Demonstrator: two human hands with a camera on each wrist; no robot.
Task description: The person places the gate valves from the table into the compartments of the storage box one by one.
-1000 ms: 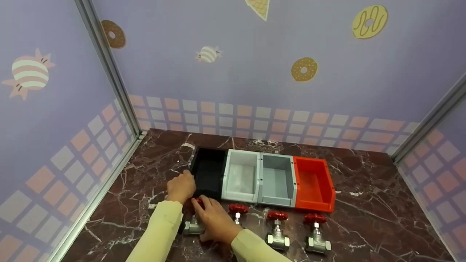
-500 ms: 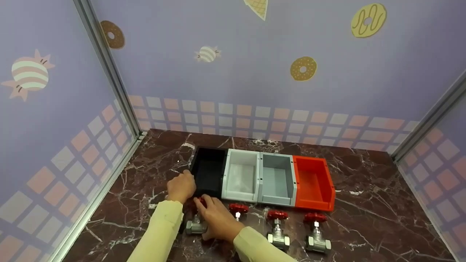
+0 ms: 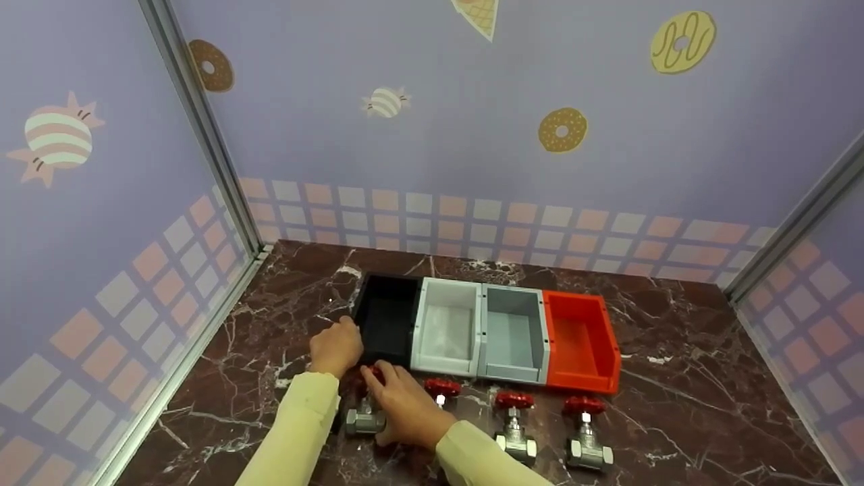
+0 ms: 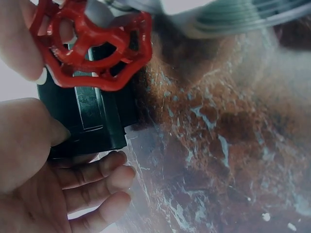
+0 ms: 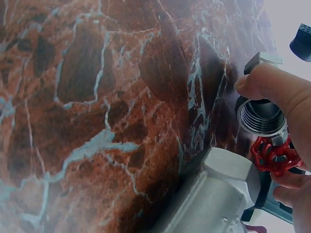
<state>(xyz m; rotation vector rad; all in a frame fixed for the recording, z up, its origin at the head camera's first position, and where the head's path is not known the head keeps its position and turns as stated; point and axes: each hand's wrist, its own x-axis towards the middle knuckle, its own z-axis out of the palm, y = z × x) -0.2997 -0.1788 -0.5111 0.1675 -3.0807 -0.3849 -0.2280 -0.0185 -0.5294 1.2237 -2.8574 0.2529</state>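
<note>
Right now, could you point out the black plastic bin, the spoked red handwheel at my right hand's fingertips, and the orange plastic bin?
Black plastic bin [image 3: 386,322]: head view, on its inner floor.
Spoked red handwheel [image 4: 88,38]: left wrist view, near its hub.
Orange plastic bin [image 3: 576,347]: head view, on its inner floor.

Hazy wrist views, blown-out whites

We face lilac walls [image 3: 459,158] printed with doughnuts [image 3: 550,138] and checks [image 3: 385,200], metal corner strips [image 3: 202,123], and a veined dark-red surface [image 3: 688,378].
</note>
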